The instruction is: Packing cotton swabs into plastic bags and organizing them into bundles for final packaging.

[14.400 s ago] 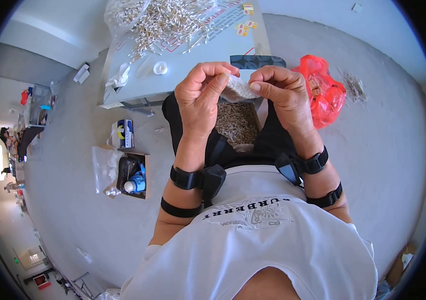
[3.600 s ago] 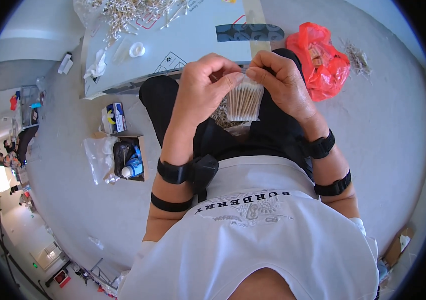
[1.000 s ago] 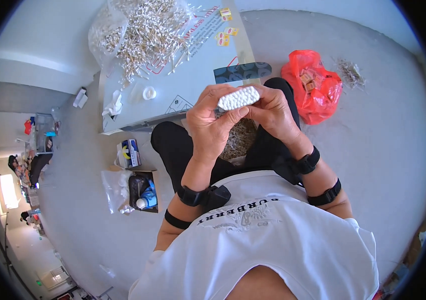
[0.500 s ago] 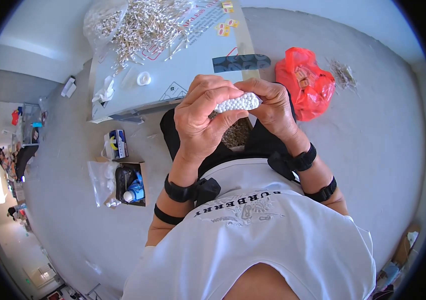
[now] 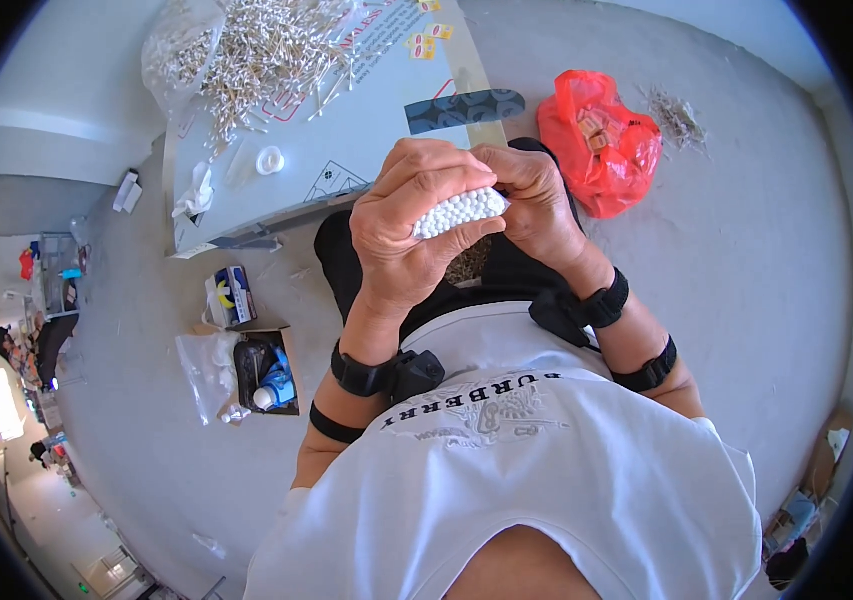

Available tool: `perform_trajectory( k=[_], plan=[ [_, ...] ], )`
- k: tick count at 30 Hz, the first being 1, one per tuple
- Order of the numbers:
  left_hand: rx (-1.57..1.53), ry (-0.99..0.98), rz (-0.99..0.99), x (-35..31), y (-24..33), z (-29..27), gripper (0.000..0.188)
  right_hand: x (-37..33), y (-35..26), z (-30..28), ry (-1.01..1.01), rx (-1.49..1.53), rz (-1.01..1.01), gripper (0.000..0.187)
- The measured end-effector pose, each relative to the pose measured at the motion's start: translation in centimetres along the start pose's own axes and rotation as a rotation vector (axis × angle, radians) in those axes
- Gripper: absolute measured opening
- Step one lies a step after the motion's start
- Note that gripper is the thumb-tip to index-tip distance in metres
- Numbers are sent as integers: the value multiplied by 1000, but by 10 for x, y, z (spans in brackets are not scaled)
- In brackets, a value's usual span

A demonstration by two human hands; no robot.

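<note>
A tight bundle of cotton swabs [image 5: 459, 213] shows its packed white tips toward me, held over my lap. Around its left side, my left hand [image 5: 396, 225] is wrapped, fingers over the top and thumb along the lower edge. My right hand [image 5: 543, 208] is closed at the bundle's right end, where a bit of clear film seems to show. Its fingertips are partly hidden behind my left hand. On the table ahead, a big heap of loose cotton swabs [image 5: 266, 65] spills from a clear plastic bag [image 5: 168, 65].
The table [image 5: 291, 190] also bears a white tape roll [image 5: 269, 160], crumpled tissue [image 5: 194, 190] and small yellow labels [image 5: 426, 42]. A red bag [image 5: 628, 170] with packs stands right, beside scattered swabs [image 5: 674, 118]. Left on the floor are an open carton [image 5: 288, 370] and a smaller box [image 5: 234, 293].
The bundle has tilted so its tips slope up to the right, and more of the tip face shows. My right fingers have moved closer to my left ones. The view has shifted slightly.
</note>
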State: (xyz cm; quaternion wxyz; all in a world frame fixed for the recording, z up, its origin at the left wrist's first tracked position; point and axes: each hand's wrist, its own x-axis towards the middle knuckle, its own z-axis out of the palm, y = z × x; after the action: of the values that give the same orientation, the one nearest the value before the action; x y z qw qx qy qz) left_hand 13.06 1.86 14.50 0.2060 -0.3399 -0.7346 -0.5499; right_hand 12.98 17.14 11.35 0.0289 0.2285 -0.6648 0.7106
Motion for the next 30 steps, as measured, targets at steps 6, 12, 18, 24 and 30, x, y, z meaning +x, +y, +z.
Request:
perform_trajectory(
  k=[6,12,18,24,30],
  plan=[
    [38,15,-4,-6,0,-2,31,-1,0,4,-20,-75,-39,19],
    [16,27,-56,-7,4,-2,34,-3,5,4,13,-42,-6,19],
    [4,28,-65,-5,7,0,36,-4,8,1,24,60,1,20],
    [48,23,-35,-6,7,1,33,-7,11,4,77,143,59,23],
    [16,125,-164,-13,1,-4,28,-7,9,-7,126,307,144,26]
  ],
)
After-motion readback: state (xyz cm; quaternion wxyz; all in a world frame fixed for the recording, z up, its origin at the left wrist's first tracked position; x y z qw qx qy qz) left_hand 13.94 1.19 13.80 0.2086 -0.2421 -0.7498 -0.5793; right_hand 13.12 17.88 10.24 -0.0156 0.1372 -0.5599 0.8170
